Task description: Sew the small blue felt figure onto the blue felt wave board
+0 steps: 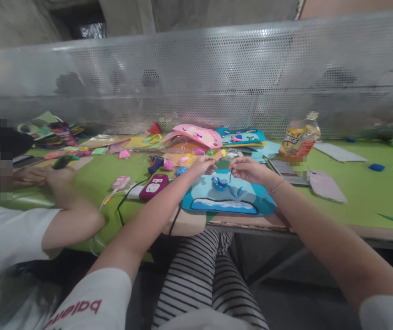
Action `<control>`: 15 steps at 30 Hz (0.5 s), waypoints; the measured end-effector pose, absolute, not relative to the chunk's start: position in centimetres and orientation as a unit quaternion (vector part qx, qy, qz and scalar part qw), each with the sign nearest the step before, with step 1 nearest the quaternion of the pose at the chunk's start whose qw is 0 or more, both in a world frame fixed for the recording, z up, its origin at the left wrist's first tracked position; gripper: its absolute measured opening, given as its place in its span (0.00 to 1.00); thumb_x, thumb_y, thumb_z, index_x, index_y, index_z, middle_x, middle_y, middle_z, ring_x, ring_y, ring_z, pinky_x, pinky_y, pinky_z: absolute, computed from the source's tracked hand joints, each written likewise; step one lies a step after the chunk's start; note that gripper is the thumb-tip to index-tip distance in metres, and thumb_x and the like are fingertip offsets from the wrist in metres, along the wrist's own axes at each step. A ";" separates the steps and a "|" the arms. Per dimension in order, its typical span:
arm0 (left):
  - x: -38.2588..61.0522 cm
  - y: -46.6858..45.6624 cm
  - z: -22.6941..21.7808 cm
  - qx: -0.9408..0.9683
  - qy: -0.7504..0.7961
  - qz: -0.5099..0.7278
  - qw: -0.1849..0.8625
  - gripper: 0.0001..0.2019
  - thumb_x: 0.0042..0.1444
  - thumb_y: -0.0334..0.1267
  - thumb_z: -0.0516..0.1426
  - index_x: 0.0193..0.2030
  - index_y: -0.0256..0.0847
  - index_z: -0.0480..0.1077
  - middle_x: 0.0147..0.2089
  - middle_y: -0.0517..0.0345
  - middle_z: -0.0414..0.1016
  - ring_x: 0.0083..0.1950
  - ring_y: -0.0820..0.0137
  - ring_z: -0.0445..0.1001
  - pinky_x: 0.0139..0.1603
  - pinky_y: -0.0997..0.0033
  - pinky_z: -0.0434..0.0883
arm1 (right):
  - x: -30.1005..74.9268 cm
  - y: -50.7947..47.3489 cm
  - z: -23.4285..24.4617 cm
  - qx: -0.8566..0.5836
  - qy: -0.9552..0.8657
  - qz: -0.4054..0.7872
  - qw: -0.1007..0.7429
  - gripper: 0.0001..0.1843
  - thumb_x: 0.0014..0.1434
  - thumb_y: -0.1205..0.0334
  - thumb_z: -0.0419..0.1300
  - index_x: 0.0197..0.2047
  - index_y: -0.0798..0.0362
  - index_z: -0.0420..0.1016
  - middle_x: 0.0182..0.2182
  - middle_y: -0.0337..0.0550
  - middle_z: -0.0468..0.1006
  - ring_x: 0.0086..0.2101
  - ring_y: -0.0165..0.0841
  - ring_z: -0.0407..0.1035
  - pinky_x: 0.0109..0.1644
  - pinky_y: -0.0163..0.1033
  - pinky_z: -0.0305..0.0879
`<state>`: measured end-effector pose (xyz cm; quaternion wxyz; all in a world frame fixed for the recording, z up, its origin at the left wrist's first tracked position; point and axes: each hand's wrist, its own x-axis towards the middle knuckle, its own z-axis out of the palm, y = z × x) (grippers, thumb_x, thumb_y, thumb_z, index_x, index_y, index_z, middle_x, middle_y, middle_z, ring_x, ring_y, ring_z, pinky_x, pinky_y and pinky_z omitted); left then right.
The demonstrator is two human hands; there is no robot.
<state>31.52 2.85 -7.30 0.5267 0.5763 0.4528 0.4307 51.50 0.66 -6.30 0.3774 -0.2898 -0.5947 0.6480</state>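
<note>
Both my arms reach out over a light-blue felt piece (pixel 227 199) that lies at the near edge of the green table (pixel 361 192). My left hand (pixel 201 166) hovers just past its far edge with the fingers pinched together; what they hold is too small to name. My right hand (pixel 248 169) is also pinched, on a thin dark strand or needle that hangs down toward a small blue felt figure (pixel 220 183) on the piece.
A person in a white shirt sits at my left, their hand (pixel 50 174) on the table. Pink (pixel 196 136) and blue (pixel 241 136) felt pieces, a magenta device (pixel 154 186) with a cable, a snack bag (pixel 299 137) and scraps lie about. A perforated metal screen (pixel 217 78) backs the table.
</note>
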 end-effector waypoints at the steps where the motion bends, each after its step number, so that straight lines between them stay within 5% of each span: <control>1: 31.6 2.8 -7.3 0.576 0.454 0.430 0.526 0.03 0.53 0.33 0.57 0.32 0.36 0.68 0.24 0.61 0.70 0.21 0.80 0.66 0.26 0.79 0.64 | 51.7 0.6 -5.8 -0.298 -0.602 0.644 0.366 0.09 0.44 0.62 0.68 0.29 0.57 0.76 0.21 0.37 0.73 0.23 0.23 0.67 0.29 0.28 0.66; 15: 31.5 2.2 -7.0 0.597 0.462 0.427 0.498 0.03 0.53 0.33 0.56 0.30 0.36 0.67 0.24 0.60 0.69 0.23 0.79 0.67 0.26 0.80 0.65 | 52.5 0.7 -8.3 -0.246 -0.588 0.716 0.287 0.09 0.44 0.66 0.69 0.29 0.59 0.75 0.21 0.37 0.75 0.22 0.21 0.69 0.27 0.25 0.67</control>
